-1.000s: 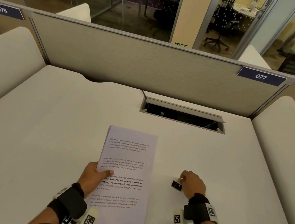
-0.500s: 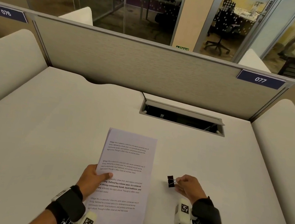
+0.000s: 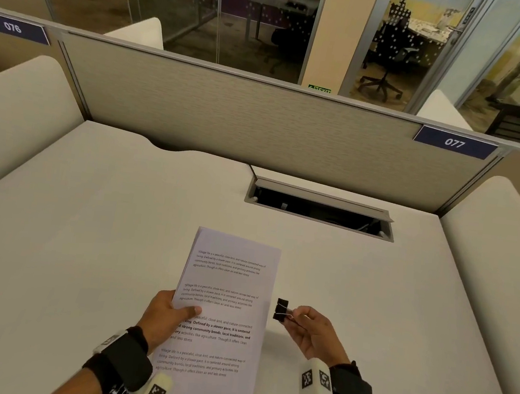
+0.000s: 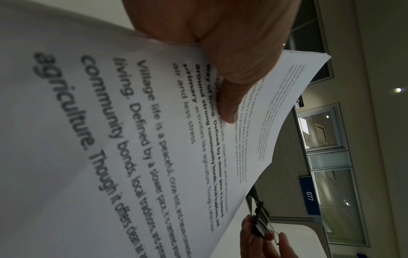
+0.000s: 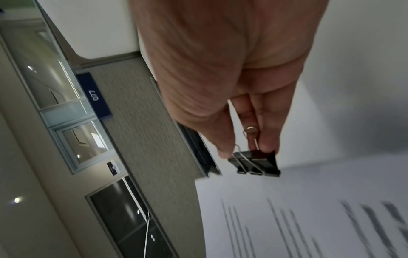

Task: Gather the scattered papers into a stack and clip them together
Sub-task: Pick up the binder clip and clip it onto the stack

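A stack of printed white papers (image 3: 225, 310) is lifted off the white desk (image 3: 83, 240), tilted up at its far end. My left hand (image 3: 169, 313) grips its left edge, thumb (image 4: 229, 111) on the top sheet and fingers hidden beneath. The paper stack (image 4: 154, 139) fills the left wrist view, its sheet edges roughly aligned. My right hand (image 3: 305, 326) pinches the wire handles of a black binder clip (image 3: 280, 310) just right of the stack's right edge. In the right wrist view the binder clip (image 5: 256, 164) hangs from thumb and fingers above the paper stack (image 5: 309, 209).
An open cable hatch (image 3: 319, 209) is sunk into the desk behind the papers. A grey partition (image 3: 261, 125) with labels 076 and 077 closes the far edge. Cream padded side panels (image 3: 500, 259) flank the desk left and right.
My right hand picked the binder clip off the desk, raised it and moved it left to the stack's right edge. The left hand kept its grip on the papers.
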